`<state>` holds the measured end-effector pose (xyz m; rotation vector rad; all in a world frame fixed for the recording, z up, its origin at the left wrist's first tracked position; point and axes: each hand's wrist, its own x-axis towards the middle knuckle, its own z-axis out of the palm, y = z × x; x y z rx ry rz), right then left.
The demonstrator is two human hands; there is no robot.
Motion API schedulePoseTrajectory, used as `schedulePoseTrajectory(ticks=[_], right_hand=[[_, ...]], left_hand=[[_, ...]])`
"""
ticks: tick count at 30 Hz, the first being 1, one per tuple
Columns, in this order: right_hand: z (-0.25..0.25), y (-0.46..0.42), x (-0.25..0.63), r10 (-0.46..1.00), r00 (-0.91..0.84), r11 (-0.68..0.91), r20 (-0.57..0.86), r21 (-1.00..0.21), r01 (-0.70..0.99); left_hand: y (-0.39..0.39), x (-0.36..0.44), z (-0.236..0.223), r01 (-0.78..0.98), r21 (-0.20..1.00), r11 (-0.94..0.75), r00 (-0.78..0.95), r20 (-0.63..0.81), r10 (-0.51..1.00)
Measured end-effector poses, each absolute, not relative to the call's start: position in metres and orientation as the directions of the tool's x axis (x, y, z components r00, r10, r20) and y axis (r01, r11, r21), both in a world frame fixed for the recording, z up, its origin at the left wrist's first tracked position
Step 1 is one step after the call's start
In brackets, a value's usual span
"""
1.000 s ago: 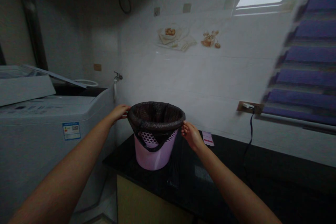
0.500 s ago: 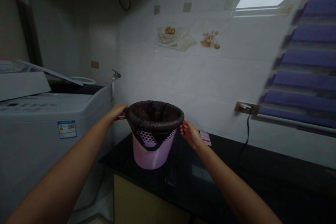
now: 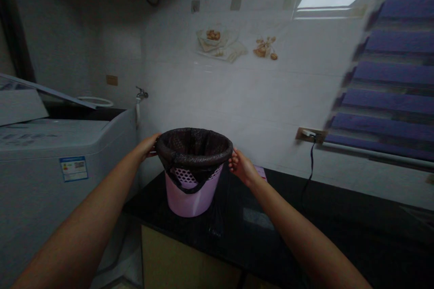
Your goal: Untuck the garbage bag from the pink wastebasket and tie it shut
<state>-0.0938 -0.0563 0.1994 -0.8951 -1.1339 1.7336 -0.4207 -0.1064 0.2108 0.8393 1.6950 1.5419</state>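
Note:
A pink trash bin with round holes near its top stands upright on the black countertop. A black trash bag lines it and is folded over its rim, with a loop of the bag hanging down the front. My left hand grips the bag at the left side of the rim; its fingertips are partly hidden behind the bin. On the opposite side, my right hand has its fingers curled and pinched on the bag at the rim.
A washing machine with its lid raised stands at the left. Behind it a tap sticks out from the tiled wall. A pink card lies behind my right hand. At the right, a cord hangs from a socket below purple blinds.
The whole view has shifted slightly, so everything appears a little further left. Both hands stay at the bin's rim, and the bin and bag look the same.

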Motion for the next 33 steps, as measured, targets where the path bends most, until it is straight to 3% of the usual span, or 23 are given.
schedulePoseTrajectory(ticks=[9, 33], right_hand=[[0.203, -0.056, -0.099, 0.912, -0.393, -0.226, -0.121, -0.946, -0.231], [0.209, -0.055, -0.098, 0.916, -0.385, -0.203, -0.113, -0.958, -0.201]], left_hand=[[-0.104, -0.423, 0.212, 0.053, 0.996, 0.078, -0.526, -0.038, 0.849], [-0.089, -0.427, 0.206, -0.121, 0.992, -0.026, -0.545, -0.044, 0.837]])
